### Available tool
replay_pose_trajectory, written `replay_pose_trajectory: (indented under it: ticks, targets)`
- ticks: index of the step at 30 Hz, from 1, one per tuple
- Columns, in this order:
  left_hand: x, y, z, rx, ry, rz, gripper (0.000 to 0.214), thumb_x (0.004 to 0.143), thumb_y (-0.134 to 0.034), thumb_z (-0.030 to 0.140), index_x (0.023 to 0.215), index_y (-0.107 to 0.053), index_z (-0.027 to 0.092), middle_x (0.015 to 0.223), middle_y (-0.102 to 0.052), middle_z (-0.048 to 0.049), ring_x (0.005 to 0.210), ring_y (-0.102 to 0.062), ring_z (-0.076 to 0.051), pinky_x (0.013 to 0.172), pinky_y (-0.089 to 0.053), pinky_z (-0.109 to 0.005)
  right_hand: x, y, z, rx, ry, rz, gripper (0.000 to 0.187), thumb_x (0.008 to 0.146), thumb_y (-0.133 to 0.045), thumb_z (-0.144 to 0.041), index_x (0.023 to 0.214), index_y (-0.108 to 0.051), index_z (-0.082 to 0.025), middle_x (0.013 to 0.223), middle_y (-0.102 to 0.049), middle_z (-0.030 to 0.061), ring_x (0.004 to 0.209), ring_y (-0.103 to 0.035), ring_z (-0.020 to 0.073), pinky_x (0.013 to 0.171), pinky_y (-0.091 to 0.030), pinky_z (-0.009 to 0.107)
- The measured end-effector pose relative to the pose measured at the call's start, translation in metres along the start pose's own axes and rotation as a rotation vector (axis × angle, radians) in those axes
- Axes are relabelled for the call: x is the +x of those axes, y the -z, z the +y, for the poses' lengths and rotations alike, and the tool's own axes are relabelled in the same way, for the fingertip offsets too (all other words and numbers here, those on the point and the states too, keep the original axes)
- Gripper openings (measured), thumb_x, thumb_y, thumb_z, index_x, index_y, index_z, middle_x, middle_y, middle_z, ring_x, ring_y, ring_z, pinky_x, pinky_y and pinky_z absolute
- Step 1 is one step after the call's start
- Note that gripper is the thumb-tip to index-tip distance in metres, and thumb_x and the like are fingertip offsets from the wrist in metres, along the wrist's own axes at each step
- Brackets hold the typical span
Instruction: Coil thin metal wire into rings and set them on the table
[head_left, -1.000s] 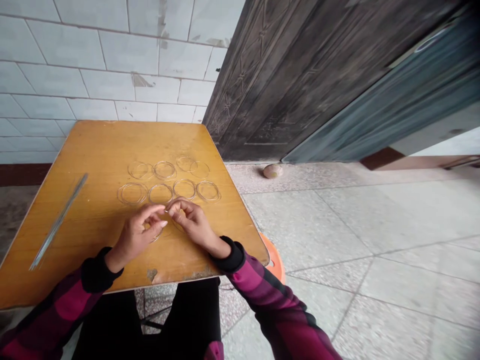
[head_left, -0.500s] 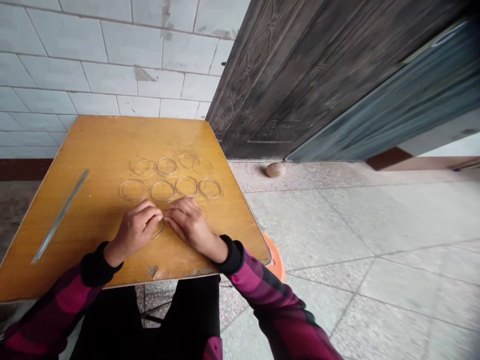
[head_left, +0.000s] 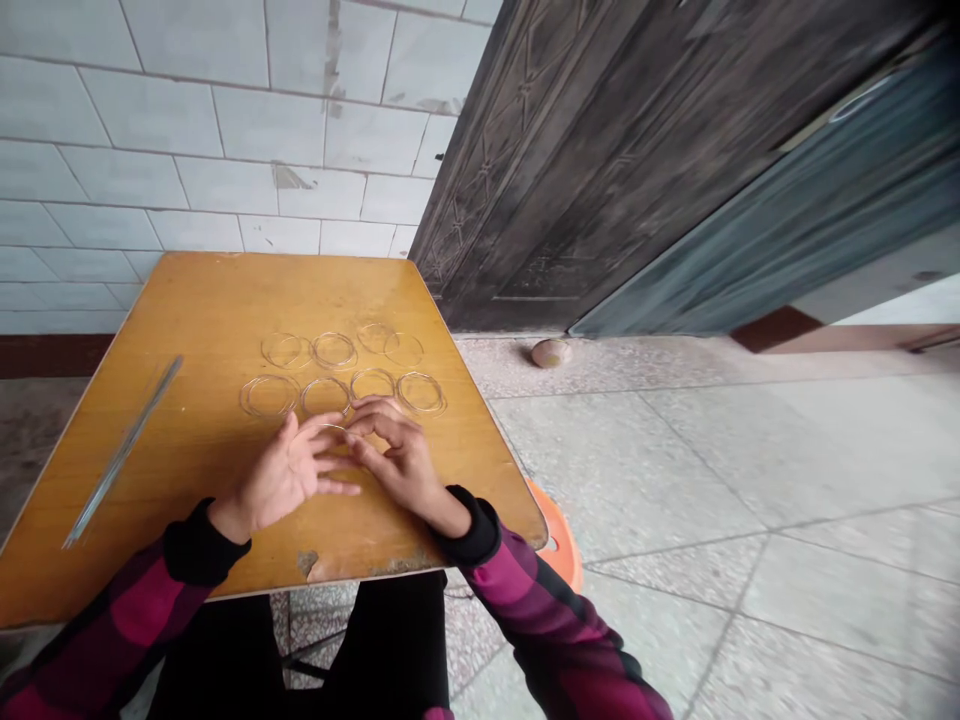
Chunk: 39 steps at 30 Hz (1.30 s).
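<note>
well, in the head view, the left hand [head_left: 289, 478] lies open above the yellow wooden table [head_left: 225, 300], fingers spread apart. the right hand [head_left: 399, 462] curls, fingers close together beside a thin wire ring [head_left: 335, 430] between both hands; whether they clamp it, i can't tell. two rows of wire rings [head_left: 325, 380] lie mid-table, a bundle of metal rods [head_left: 124, 450] toward its left edge.

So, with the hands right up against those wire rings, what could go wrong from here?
The right hand sits close to the front row of wire rings, so a slip could probably nudge them out of line. Two back-row rings overlap and might snag if one is lifted. The chipped near edge of the table could catch a wire loop dragged across it.
</note>
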<state>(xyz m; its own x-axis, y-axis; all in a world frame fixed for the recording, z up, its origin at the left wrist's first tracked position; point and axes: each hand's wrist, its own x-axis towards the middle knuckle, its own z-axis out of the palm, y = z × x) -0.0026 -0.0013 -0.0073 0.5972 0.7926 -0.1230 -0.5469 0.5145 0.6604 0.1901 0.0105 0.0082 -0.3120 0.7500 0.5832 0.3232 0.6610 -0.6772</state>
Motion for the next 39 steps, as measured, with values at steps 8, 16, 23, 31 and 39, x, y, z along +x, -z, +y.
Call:
replay_pose_trajectory:
  ticks: [8,16,23,31,39]
  targets:
    - [0.003,0.003,-0.001,-0.086,0.191,0.042,0.064,0.087,-0.040,0.072,0.104,-0.060,0.013,0.098,-0.069,-0.0144,0.090,-0.066,-0.026,0.079,-0.052,-0.043,-0.003,-0.010,0.005,-0.296,0.096,-0.068,0.010,0.091,-0.055,-0.021,0.085,-0.063,-0.023,0.090,-0.065,0.0059,0.105,-0.060,0.0253,0.103,-0.035,0.051]
    - [0.002,-0.002,0.001,-0.135,0.230,0.213,0.052,0.091,-0.041,0.063,0.095,-0.060,0.015,0.083,-0.067,-0.0093,0.075,-0.065,-0.021,0.071,-0.051,-0.038,-0.008,-0.025,0.005,-0.470,0.155,-0.053,0.012,0.088,-0.052,-0.016,0.081,-0.060,-0.021,0.084,-0.063,0.0065,0.097,-0.060,0.0245,0.101,-0.035,0.049]
    - [0.000,-0.009,0.002,-0.156,0.184,0.276,0.046,0.093,-0.043,0.060,0.102,-0.060,0.018,0.089,-0.066,-0.0085,0.077,-0.065,-0.021,0.070,-0.052,-0.038,-0.009,-0.026,0.007,-0.441,0.107,-0.027,0.011,0.086,-0.054,-0.016,0.078,-0.060,-0.022,0.083,-0.064,0.0059,0.102,-0.060,0.0259,0.101,-0.036,0.049]
    - [0.001,-0.003,0.000,-0.178,0.189,0.198,0.049,0.092,-0.041,0.062,0.099,-0.061,0.017,0.089,-0.067,-0.0084,0.078,-0.066,-0.022,0.070,-0.053,-0.039,-0.010,-0.027,0.007,-0.388,0.111,0.026,0.011,0.083,-0.055,-0.016,0.073,-0.058,-0.021,0.080,-0.062,0.0050,0.099,-0.060,0.0254,0.100,-0.036,0.049]
    - [0.000,-0.002,0.003,-0.178,0.183,0.181,0.047,0.095,-0.038,0.057,0.095,-0.062,0.016,0.086,-0.066,-0.0100,0.077,-0.066,-0.022,0.069,-0.053,-0.039,-0.009,-0.026,0.005,-0.384,0.094,0.034,0.013,0.084,-0.055,-0.018,0.071,-0.057,-0.021,0.080,-0.064,0.0044,0.094,-0.061,0.0240,0.097,-0.038,0.047]
